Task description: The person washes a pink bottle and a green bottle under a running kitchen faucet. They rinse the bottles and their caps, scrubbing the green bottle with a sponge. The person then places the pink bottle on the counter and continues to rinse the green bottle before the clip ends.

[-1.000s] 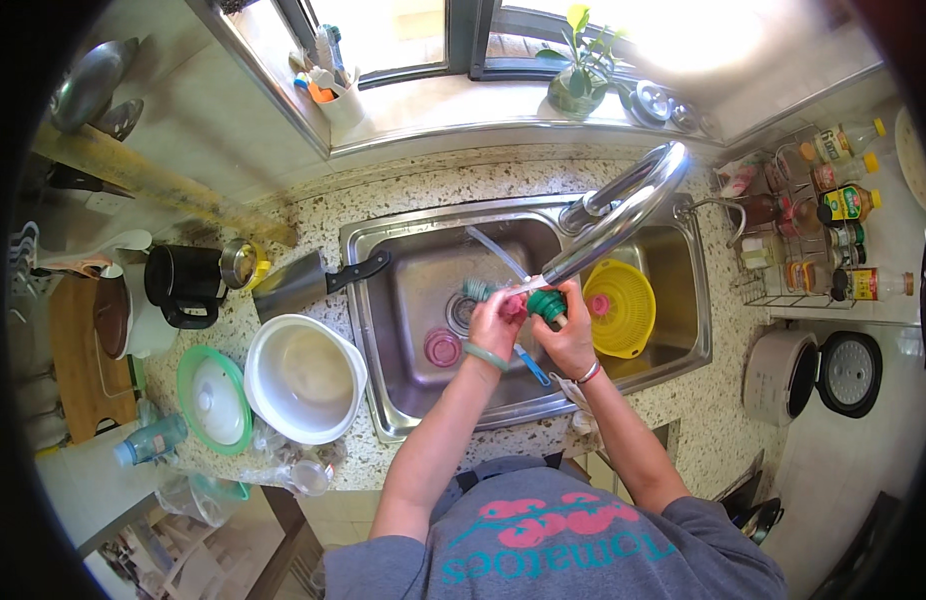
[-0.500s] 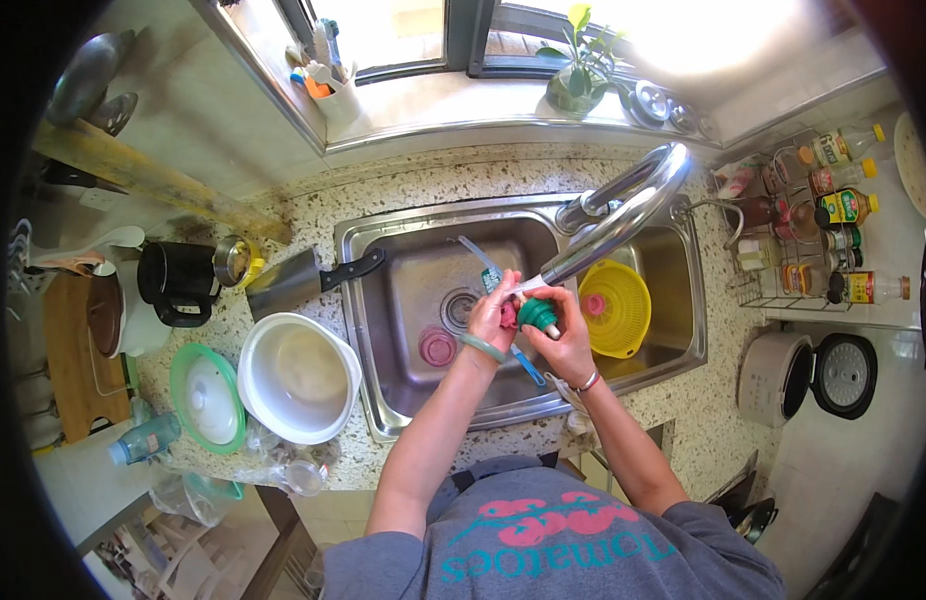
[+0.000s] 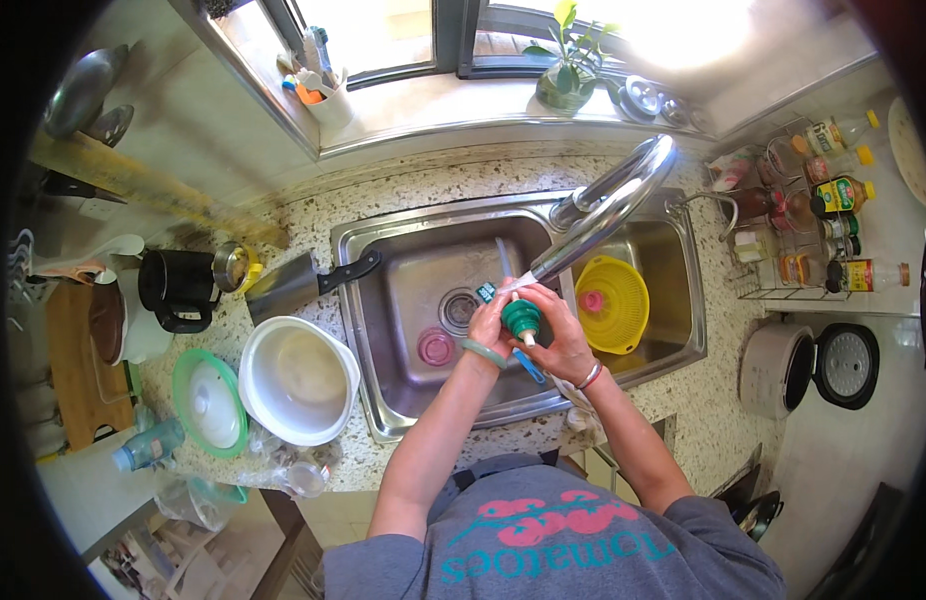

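Note:
Both my hands are closed round a green ridged cap (image 3: 522, 316) with a pale tip, under the end of the chrome tap (image 3: 590, 235). My left hand (image 3: 488, 325), with a pale green bangle at its wrist, cups the cap's left side. The fingers of my right hand (image 3: 560, 333) curl over its right side. What looks like water runs from the spout onto the fingers. A blue strip (image 3: 528, 366) shows below the hands and a dark green piece (image 3: 486, 292) above the left one; whether they belong together I cannot tell. A pink ring-shaped piece (image 3: 437, 347) lies in the sink (image 3: 403, 300).
A yellow colander (image 3: 631, 300) holding a small pink piece sits in the right basin. Left of the sink lie a cleaver (image 3: 288, 288), a white pot (image 3: 301, 425) and a green-rimmed lid (image 3: 210, 402). Bottles stand in a wire rack (image 3: 783, 292) at right, above an open rice cooker (image 3: 778, 370).
The green cap has moved slightly left, and my right hand has turned with it. The pink piece seen at my left fingers is now hidden. The dark green piece shows lower.

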### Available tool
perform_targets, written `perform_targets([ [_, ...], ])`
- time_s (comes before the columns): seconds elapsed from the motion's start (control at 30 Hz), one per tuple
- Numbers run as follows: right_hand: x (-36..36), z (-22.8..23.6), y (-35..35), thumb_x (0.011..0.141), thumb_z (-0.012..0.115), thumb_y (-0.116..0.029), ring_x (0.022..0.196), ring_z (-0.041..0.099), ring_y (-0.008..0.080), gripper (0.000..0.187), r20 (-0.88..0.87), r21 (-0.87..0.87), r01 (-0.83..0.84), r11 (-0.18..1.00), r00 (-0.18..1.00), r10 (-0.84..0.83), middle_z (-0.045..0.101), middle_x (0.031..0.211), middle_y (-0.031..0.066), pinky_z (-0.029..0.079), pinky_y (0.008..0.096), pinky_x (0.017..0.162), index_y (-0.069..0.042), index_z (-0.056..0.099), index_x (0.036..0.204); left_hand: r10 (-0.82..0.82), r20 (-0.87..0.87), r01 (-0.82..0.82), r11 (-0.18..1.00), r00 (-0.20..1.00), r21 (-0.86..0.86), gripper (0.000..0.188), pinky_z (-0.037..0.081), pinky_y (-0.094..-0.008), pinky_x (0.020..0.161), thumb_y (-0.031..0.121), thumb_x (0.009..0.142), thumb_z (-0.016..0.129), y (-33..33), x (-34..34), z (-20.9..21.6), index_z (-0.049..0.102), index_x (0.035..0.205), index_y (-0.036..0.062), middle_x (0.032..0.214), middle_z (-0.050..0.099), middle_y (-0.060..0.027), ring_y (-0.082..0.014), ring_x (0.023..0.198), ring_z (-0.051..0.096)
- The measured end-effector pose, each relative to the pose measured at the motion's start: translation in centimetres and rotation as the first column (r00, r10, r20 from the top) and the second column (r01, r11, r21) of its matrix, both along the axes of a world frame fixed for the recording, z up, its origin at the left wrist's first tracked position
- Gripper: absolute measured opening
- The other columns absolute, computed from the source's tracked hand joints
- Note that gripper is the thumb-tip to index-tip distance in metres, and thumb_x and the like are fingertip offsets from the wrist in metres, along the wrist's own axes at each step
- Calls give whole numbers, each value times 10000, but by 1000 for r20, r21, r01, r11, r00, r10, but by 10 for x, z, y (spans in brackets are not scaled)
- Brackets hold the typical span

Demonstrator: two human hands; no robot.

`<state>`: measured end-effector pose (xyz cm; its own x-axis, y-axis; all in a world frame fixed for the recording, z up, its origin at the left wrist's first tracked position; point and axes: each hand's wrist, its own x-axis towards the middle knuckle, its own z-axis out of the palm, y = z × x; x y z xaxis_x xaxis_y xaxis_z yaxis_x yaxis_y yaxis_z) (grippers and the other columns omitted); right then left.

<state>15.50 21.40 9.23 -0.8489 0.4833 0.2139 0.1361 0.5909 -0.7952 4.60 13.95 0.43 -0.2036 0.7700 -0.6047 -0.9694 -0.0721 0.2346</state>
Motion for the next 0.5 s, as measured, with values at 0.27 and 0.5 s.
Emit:
perform_targets([
  [0.27, -4, -30, 5, 757, 749, -84, 1167, 523, 355, 590, -13, -84, 53, 995, 998, -54, 508, 1284, 176, 443, 390, 969, -39, 495, 1288, -48, 112, 31, 988, 993, 148, 310, 494, -335, 900, 274, 968, 531, 0, -11, 0, 587, 1169, 44, 1081, 652, -59, -182, 998, 615],
  [0.5, -3, -30, -5, 805, 732, -181, 1191, 526, 351, 443, -29, -180, 71, 981, 997, -78, 526, 1299, 193, 445, 392, 969, -52, 594, 1205, -28, 165, 20, 998, 986, 52, 259, 523, -339, 722, 356, 937, 592, -10, -17, -15, 628, 1069, 136, 977, 668, -34, -156, 848, 628],
])
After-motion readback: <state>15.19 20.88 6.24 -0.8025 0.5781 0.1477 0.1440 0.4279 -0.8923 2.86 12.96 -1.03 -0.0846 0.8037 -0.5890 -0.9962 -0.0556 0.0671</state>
